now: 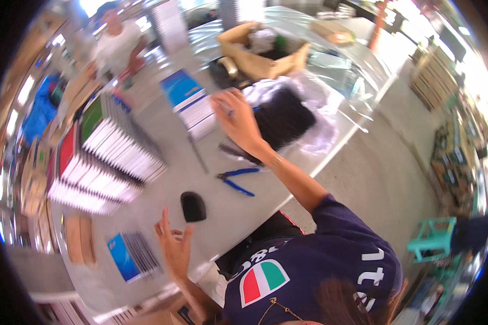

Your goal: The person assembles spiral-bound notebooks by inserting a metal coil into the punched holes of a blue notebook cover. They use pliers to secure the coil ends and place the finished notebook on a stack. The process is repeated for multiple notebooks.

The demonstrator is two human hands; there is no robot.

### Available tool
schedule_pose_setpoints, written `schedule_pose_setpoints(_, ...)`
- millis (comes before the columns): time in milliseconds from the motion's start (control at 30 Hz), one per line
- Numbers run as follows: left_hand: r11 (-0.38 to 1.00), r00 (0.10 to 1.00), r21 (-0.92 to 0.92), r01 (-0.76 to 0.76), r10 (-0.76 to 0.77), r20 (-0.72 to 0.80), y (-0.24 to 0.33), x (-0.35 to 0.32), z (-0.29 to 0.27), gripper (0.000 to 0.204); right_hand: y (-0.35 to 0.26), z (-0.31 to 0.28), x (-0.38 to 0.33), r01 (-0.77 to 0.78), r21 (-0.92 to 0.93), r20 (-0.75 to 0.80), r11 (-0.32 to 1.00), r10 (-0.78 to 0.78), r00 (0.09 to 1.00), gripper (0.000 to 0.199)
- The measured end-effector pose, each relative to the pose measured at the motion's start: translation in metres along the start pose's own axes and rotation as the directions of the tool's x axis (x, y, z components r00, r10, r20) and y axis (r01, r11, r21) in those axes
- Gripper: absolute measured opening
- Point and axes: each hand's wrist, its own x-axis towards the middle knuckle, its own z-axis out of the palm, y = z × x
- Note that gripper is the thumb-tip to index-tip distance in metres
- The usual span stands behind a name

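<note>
My left hand (174, 246) hovers at the near side of the table with its fingers spread and nothing in them. Just beyond it lies a small rounded black object (193, 207). My right hand (237, 120) reaches to the right edge of a stack of blue-covered booklets (195, 105). Its fingers are bent and close together; blur hides what they hold, if anything. A thin spiral coil (198, 154) lies below that stack. Blue-handled pliers (238, 179) rest with handles apart. Beneath my right wrist is a pile of black coils (287, 116) on white plastic.
Tall stacks of spiral-bound notebooks (106, 157) with red and green covers stand on the left. Nearer is a small blue-covered spiral-bound pile (133, 257). An open cardboard box (263, 57) sits at the back. Another person (116, 51) is across the table. A green stool (432, 238) stands right.
</note>
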Motion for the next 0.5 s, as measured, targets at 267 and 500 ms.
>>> schedule_pose_setpoints(267, 0.978, 0.974, 0.009, -0.208, 0.208, -0.095, -0.044, 0.048, 0.091, 0.069, 0.046, 0.050, 0.100, -0.278, -0.164, 0.262, 0.946, 0.314, 0.913, 0.060)
schedule_pose_setpoints(500, 0.971, 0.939, 0.104, -0.216, 0.236, -0.252, -0.019, 0.054, 0.083, 0.065, 0.054, 0.055, 0.105, -0.475, -0.077, 0.479, 0.877, 0.450, 0.754, 0.046)
